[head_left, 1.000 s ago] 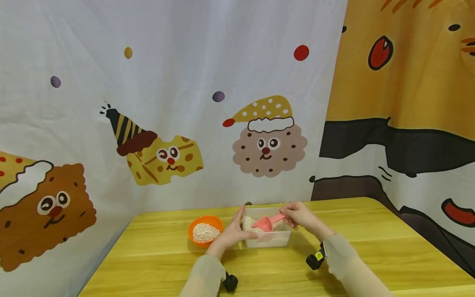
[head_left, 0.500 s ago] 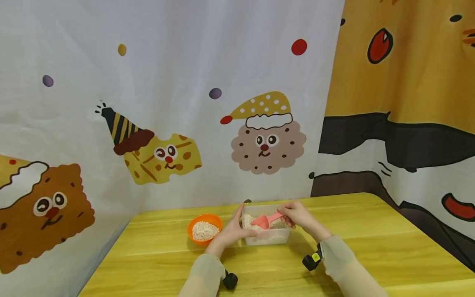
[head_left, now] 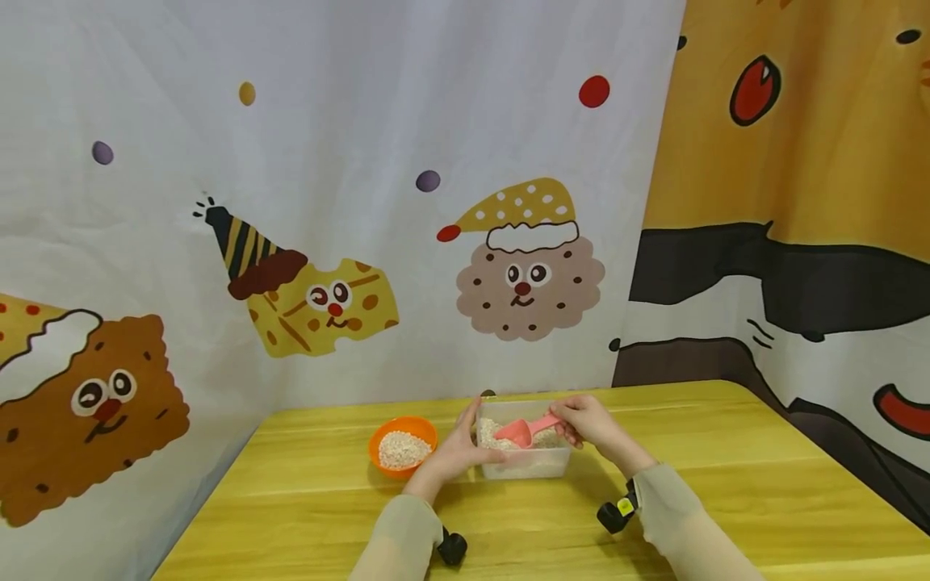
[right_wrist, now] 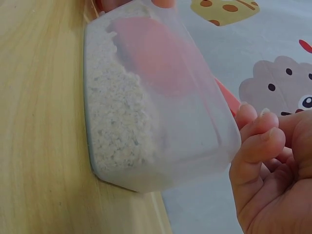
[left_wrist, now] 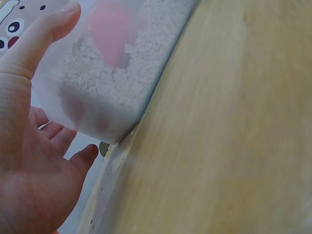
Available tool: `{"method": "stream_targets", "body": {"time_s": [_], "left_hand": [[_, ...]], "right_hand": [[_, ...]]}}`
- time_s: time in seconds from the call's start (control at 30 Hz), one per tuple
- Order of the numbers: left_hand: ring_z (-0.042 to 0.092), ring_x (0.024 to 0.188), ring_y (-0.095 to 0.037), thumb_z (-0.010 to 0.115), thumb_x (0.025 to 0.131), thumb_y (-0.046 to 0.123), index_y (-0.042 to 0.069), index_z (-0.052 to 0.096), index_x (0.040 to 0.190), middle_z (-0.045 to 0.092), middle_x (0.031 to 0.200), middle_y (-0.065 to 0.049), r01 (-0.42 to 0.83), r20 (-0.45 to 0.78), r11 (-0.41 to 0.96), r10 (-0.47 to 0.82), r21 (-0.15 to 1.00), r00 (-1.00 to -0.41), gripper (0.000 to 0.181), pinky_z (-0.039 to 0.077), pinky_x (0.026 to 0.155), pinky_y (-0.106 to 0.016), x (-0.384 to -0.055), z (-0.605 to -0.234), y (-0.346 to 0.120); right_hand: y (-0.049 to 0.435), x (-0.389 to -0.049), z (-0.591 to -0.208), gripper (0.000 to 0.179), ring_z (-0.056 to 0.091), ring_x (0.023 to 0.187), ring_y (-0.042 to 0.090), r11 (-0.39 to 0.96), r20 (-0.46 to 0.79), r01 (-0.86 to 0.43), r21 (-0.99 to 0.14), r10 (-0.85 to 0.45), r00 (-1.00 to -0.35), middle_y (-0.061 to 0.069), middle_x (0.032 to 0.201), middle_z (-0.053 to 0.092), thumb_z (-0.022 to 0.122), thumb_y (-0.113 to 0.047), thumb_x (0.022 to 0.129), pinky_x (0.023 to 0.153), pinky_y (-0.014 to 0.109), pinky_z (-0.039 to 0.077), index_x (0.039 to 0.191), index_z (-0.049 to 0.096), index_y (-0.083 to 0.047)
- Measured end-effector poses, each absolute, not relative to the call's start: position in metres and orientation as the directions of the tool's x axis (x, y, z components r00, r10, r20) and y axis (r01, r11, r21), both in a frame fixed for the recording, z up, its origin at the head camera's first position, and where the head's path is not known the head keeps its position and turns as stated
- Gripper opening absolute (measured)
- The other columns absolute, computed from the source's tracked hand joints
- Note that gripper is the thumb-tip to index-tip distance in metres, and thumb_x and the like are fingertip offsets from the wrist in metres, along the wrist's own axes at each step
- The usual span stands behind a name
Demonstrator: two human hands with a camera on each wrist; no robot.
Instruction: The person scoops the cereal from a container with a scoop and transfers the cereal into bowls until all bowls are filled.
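Observation:
A clear plastic container holding oat flakes sits on the table. My left hand grips its left end, thumb along the front wall and fingers round the side. With my right hand I pinch the handle of a pink scoop at the container's right rim. The scoop's bowl is inside, down at the oats, and shows blurred through the wall in both wrist views. An orange bowl with more oat flakes stands just left of my left hand.
The wood-grain table ends at a back edge close behind the container. A printed curtain hangs right behind it. A small dark round thing shows at that edge behind the container.
The head view shifts slightly. The scoop's bowl sits a little lower in the oats than a second ago; both hands keep their holds.

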State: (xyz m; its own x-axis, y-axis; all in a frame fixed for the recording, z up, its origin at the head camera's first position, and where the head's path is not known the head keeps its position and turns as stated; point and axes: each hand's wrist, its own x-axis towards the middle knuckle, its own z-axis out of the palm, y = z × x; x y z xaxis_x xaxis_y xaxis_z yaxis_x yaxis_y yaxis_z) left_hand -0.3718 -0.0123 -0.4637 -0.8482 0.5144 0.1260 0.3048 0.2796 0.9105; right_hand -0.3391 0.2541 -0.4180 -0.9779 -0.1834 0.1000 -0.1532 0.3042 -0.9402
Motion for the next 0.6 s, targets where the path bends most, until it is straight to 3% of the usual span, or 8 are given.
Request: {"method": "stream_targets", "body": {"time_s": [0.6], "left_hand": [[0.031, 0.137, -0.04, 0.084, 0.074, 0.039, 0.032, 0.005, 0.157, 0.004, 0.162, -0.01, 0.293, 0.115, 0.271, 0.523, 0.917, -0.845, 0.114, 0.04, 0.101, -0.054, -0.372, -0.4654, -0.0129]], "right_hand": [[0.2584, -0.3416, -0.4229, 0.03, 0.044, 0.047, 0.008, 0.222, 0.051, -0.075, -0.972, -0.113, -0.992, 0.005, 0.064, 0.059, 0.048, -0.016, 0.102, 0.043, 0.02, 0.038, 0.107, 0.064, 0.009]]}}
